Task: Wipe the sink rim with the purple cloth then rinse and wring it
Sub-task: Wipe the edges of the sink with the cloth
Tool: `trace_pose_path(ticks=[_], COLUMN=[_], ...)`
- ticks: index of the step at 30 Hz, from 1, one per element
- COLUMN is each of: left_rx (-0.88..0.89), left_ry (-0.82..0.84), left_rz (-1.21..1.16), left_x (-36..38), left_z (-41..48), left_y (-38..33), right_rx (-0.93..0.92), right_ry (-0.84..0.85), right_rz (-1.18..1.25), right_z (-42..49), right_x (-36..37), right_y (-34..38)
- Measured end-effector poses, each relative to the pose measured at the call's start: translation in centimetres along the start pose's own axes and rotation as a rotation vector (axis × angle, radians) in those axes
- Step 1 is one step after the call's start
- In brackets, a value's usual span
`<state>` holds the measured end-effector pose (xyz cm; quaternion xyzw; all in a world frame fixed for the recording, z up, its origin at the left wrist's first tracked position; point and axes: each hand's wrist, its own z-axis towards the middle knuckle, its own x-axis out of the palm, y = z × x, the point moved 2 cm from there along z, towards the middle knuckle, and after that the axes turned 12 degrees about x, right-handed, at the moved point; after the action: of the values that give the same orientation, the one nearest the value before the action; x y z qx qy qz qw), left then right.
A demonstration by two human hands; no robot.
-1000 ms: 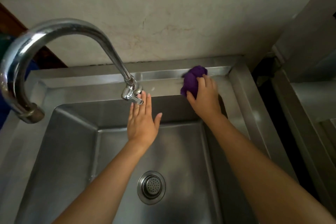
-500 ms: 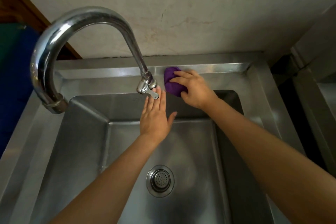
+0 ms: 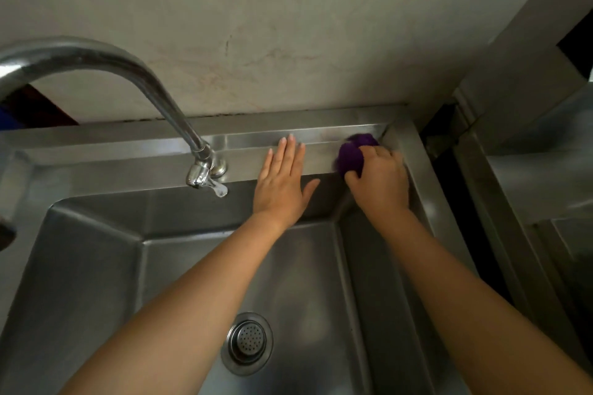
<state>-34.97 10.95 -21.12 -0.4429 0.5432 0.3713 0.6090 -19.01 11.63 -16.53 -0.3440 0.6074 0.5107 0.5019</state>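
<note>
The right hand (image 3: 378, 184) grips the purple cloth (image 3: 351, 159), which is bunched into a ball. Its fingers are curled over the cloth and press it onto the sink rim (image 3: 122, 167) in the far right corner, at about one o'clock from the drain strainer (image 3: 248, 341). The cloth shows beyond the knuckles on the hand's far and left sides, and the hand itself is slightly blurred.

The left hand (image 3: 282, 184) is flat and open and holds nothing — fingers straight and close together, thumb spread. Its fingertips (image 3: 291, 139) lie over the back rim at twelve o'clock from the strainer, just beside the cloth at the cloth's nine o'clock. Whether the palm touches the steel I cannot tell.

The faucet (image 3: 162, 94) arches in from ten o'clock, and its spout ends at the left hand's nine o'clock. A stained wall (image 3: 288, 42) rises behind the rim.
</note>
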Motion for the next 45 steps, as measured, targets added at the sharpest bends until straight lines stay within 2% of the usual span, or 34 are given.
trace_pose_path(ticks=[3, 6, 8, 13, 20, 22, 24, 26, 27, 29, 31, 33, 36, 45], left_rx=[0.007, 0.017, 0.025, 0.034, 0.024, 0.026, 0.026, 0.03, 0.03, 0.027, 0.029, 0.032, 0.032, 0.023], left_ry=[-0.019, -0.053, -0.056, -0.074, -0.071, -0.045, -0.041, -0.042, -0.042, -0.052, -0.052, -0.044, -0.034, -0.002], left_rz=[0.049, 0.047, 0.041, 0.058, 0.056, 0.046, 0.05, 0.058, 0.062, 0.061, 0.05, 0.035, 0.034, -0.005], left_x=[0.7, 0.8, 0.9, 0.9, 0.9, 0.8, 0.8, 0.8, 0.9, 0.9, 0.8, 0.7, 0.5, -0.1], left_z=[-0.2, -0.2, -0.1, -0.2, -0.2, -0.2, -0.2, -0.2, -0.2, -0.3, -0.3, -0.2, -0.2, -0.2], left_y=[0.1, 0.2, 0.2, 0.3, 0.3, 0.2, 0.2, 0.2, 0.2, 0.2, 0.2, 0.1, 0.1, -0.1], right_rx=[0.082, -0.042, -0.066, -0.105, -0.141, -0.128, -0.03, 0.056, 0.055, 0.001, -0.058, -0.111, -0.102, -0.001], right_ry=[-0.084, 0.015, 0.018, -0.002, 0.036, 0.076, 0.124, 0.037, -0.022, -0.021, 0.08, 0.091, 0.014, 0.01], right_rz=[0.041, -0.057, -0.101, -0.012, -0.01, 0.071, 0.296, 0.478, 0.488, 0.381, 0.097, -0.106, -0.13, -0.196], right_z=[1.8, 3.1, 3.0, 1.7, -3.1, -4.4, -4.7, -3.5, -2.1, 1.5, 4.0, 4.1, 1.0, -8.7], right_x=[0.0, 2.3, 3.5, 2.7, 1.9, 1.2, -0.5, -2.3, -3.0, -3.2, -2.0, -0.5, 0.0, -0.3], right_y=[0.5, 1.8, 1.5, -1.0, -3.8, -4.3, -4.5, -4.3, -4.0, -3.3, -3.4, -4.4, -5.5, -9.1])
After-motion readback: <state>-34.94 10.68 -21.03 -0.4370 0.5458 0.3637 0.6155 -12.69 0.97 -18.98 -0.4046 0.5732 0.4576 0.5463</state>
